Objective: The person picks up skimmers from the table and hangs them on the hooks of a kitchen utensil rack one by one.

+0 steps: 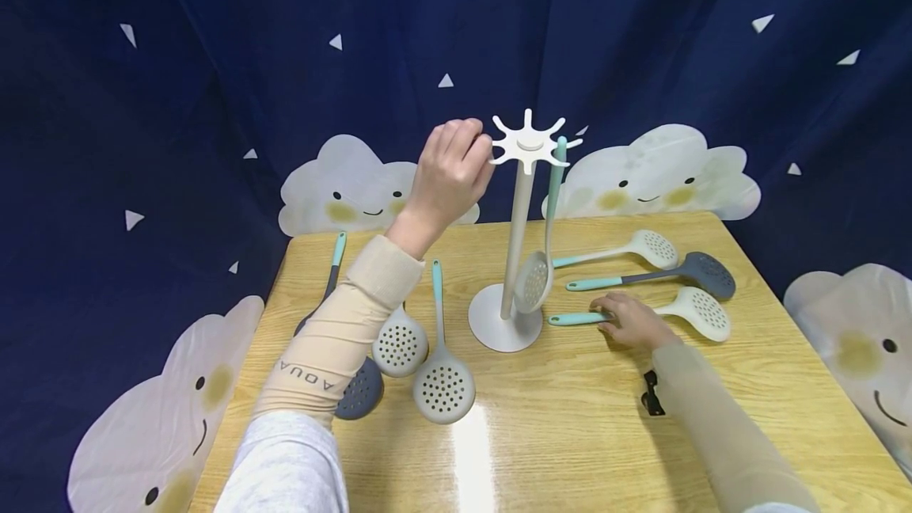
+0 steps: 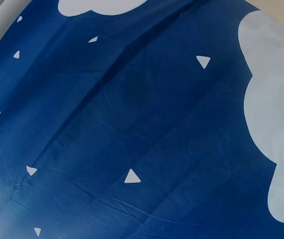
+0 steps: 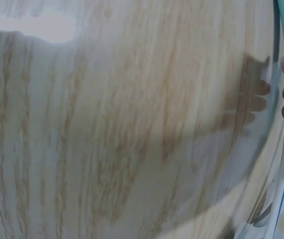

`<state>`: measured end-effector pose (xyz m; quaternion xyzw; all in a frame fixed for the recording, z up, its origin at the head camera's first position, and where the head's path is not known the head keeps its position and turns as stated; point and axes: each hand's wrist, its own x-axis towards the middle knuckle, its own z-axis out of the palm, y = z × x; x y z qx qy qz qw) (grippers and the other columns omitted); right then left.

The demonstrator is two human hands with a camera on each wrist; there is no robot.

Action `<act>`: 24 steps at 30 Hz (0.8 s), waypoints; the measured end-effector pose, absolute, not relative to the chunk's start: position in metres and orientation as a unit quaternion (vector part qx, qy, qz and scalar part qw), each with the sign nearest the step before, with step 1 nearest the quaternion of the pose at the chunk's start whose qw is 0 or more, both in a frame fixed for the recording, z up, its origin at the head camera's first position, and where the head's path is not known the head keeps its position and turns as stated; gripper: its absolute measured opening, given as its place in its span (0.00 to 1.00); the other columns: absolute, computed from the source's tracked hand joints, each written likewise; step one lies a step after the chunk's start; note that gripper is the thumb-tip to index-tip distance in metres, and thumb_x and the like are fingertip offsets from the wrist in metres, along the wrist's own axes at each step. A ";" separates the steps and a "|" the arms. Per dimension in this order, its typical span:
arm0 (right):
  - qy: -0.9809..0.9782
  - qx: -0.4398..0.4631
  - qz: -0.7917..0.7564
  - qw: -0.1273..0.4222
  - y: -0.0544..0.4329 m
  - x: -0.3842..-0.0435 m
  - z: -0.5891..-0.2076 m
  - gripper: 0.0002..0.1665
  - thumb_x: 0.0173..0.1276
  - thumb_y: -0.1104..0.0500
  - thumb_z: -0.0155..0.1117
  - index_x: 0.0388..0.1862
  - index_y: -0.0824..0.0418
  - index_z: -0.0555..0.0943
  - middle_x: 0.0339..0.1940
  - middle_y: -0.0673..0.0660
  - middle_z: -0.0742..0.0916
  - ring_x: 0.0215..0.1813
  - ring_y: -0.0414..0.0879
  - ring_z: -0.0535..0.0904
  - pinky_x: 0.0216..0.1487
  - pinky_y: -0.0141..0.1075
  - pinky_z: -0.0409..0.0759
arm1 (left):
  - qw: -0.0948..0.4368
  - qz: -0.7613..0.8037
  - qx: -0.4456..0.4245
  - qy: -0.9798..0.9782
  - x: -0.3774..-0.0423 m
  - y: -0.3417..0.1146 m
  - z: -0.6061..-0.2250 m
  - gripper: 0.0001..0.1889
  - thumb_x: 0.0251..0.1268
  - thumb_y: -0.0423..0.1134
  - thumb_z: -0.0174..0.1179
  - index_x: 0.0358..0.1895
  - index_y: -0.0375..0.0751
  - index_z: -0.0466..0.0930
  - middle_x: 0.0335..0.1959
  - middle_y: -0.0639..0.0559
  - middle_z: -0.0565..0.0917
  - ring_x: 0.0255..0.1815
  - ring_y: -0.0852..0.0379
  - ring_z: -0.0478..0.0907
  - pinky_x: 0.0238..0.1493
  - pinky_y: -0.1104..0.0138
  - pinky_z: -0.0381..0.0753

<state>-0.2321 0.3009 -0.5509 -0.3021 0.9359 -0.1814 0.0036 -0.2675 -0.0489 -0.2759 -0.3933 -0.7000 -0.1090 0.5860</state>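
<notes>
Left hand (image 1: 450, 172) raised high on an outstretched, beige-sleeved arm, fingers (image 1: 466, 137) curled at the top. Right hand (image 1: 630, 321) low and flat, palm down, fingers (image 1: 606, 311) loosely bent, forearm angled in from the lower right.

bright, table (image 1: 570, 434) glare (wrist views blurred)

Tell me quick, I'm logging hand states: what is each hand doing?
Left hand: fingers curled at the rack top; grip cannot be told.
Right hand: on the near skimmer's handle, on the table.
</notes>
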 end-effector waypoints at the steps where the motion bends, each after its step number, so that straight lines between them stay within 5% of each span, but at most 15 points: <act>1: 0.936 -0.302 -0.180 0.004 0.301 -0.232 -0.552 0.19 0.57 0.63 0.65 0.49 0.63 0.77 0.42 0.59 0.81 0.41 0.52 0.77 0.40 0.47 0.77 | 0.586 -0.109 -0.394 -0.700 -0.268 -0.049 -0.276 0.03 0.57 0.28 0.49 0.28 0.31 0.70 0.34 0.41 0.75 0.34 0.45 0.71 0.37 0.60 0.73; 24: 0.942 -0.305 -0.138 -0.025 0.291 -0.232 -0.558 0.12 0.55 0.68 0.65 0.40 0.63 0.80 0.33 0.54 0.81 0.36 0.49 0.78 0.37 0.42 0.78 | 0.584 -0.101 -0.391 -0.704 -0.267 -0.049 -0.275 0.03 0.57 0.29 0.50 0.29 0.31 0.71 0.34 0.41 0.75 0.34 0.45 0.71 0.38 0.60 0.73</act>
